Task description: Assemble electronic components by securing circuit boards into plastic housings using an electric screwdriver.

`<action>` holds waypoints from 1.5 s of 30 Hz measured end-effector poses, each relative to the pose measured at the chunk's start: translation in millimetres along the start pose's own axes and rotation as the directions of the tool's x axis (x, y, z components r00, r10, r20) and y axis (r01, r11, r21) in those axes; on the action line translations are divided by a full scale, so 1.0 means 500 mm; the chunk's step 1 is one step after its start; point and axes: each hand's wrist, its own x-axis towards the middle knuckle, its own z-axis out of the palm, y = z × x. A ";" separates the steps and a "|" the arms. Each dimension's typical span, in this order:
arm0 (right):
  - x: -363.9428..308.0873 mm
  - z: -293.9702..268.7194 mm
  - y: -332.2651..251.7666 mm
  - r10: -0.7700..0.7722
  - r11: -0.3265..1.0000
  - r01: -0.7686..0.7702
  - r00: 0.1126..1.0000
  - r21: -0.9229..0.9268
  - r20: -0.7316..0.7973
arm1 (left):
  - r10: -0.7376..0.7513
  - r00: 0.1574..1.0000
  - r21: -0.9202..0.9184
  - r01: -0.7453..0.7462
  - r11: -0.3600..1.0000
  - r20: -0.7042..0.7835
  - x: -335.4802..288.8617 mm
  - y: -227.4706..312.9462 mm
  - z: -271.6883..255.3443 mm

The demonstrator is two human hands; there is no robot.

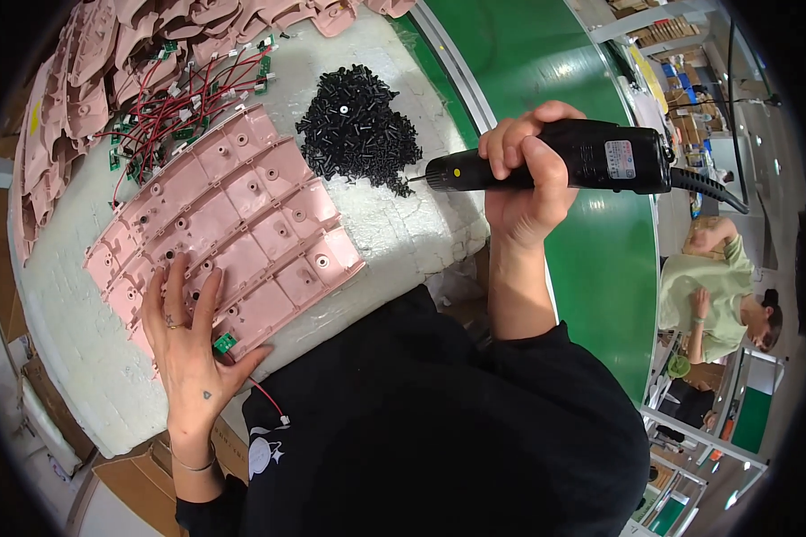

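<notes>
My right hand (533,174) is wrapped round a black electric screwdriver (591,157), held sideways with its thin bit pointing left. The bit's tip reaches the right edge of a heap of small black screws (354,130). My left hand (188,349) lies with spread fingers on the lower left part of a pink plastic panel (251,224), which has ribs and round screw posts. Beside my left thumb a small green circuit board (225,344) sits on the panel. From it a red wire (269,394) hangs over the edge to a white plug.
Small circuit boards with tangled red wires (188,103) lie behind the panel. More pink panels (90,80) are piled at the far left, on the white padded worktop (63,376). A green conveyor belt (546,72) runs along the right. Another person (712,286) is beyond it.
</notes>
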 end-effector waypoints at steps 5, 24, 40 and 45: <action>0.007 -0.003 -0.018 -0.042 0.998 0.041 0.999 0.046 0.028 | 0.157 0.985 -0.041 -0.160 0.986 -0.077 0.048 0.023 -0.063; 0.049 0.015 -0.107 -0.218 0.954 0.155 0.946 0.257 0.240 | 0.536 0.706 -0.337 -0.699 0.630 -0.463 0.345 0.167 0.093; 0.056 0.034 -0.118 -0.262 0.933 0.161 0.918 0.323 0.297 | 0.464 0.712 -0.393 -0.688 0.611 -0.526 0.337 0.169 0.076; 0.053 0.021 -0.114 -0.309 0.916 0.189 0.895 0.354 0.321 | 0.471 0.701 -0.394 -0.700 0.596 -0.535 0.335 0.166 0.074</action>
